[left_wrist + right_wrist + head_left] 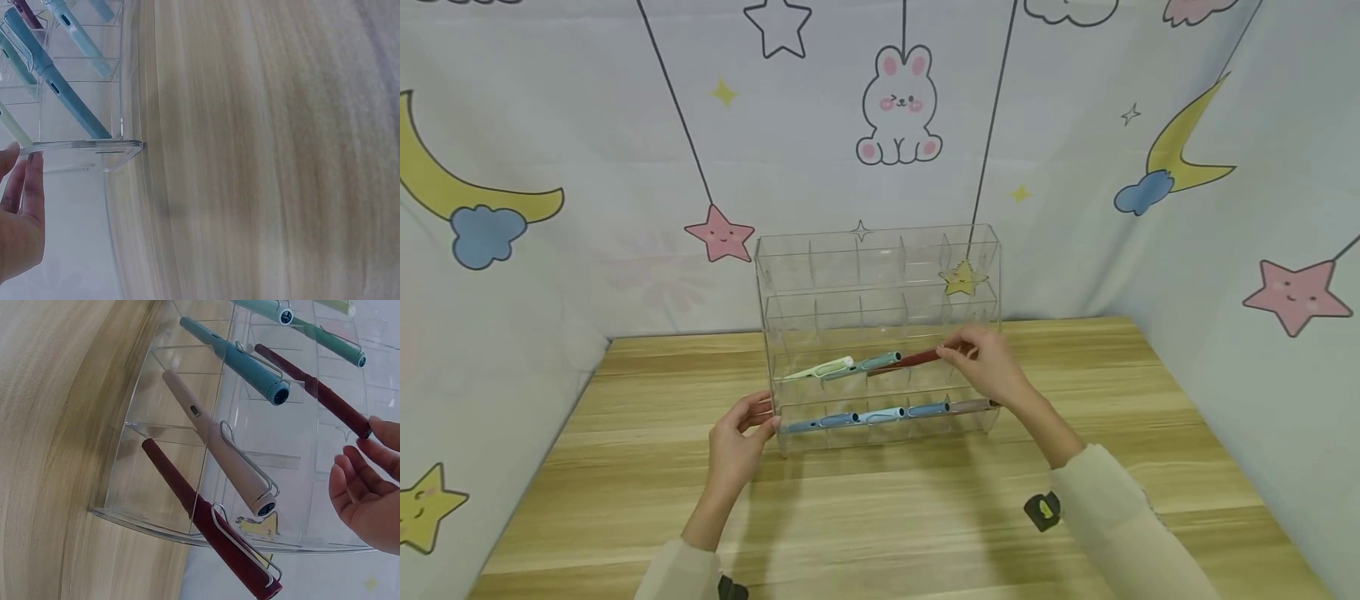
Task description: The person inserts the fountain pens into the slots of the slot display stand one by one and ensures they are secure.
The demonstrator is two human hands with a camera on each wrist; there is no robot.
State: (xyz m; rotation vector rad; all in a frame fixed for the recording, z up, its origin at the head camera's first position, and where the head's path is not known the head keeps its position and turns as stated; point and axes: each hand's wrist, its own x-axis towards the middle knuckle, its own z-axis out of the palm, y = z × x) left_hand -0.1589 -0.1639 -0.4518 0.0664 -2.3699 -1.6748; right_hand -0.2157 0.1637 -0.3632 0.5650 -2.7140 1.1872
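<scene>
A clear acrylic pen rack (880, 297) with stepped tiers of compartments stands upright on the table. My left hand (737, 446) grips its left side panel between thumb and fingers, as the left wrist view also shows. At the second tier from the bottom, my right hand (987, 367) pinches the cap end of a dark red pen (337, 407), whose other end slants into a compartment. Left of it lean a green pen (876, 362) and a pale green pen (827, 367). Blue pens (837, 420), a light blue pen (882, 415), a beige-pink pen (234, 459) and another dark red pen (225, 540) fill the lowest tier.
The wooden table (880, 525) spreads around the rack. Behind it hangs a white cloth (820, 150) printed with stars, moons and a rabbit. Black wrist devices (1042, 510) sit by the cream sleeves (1120, 508).
</scene>
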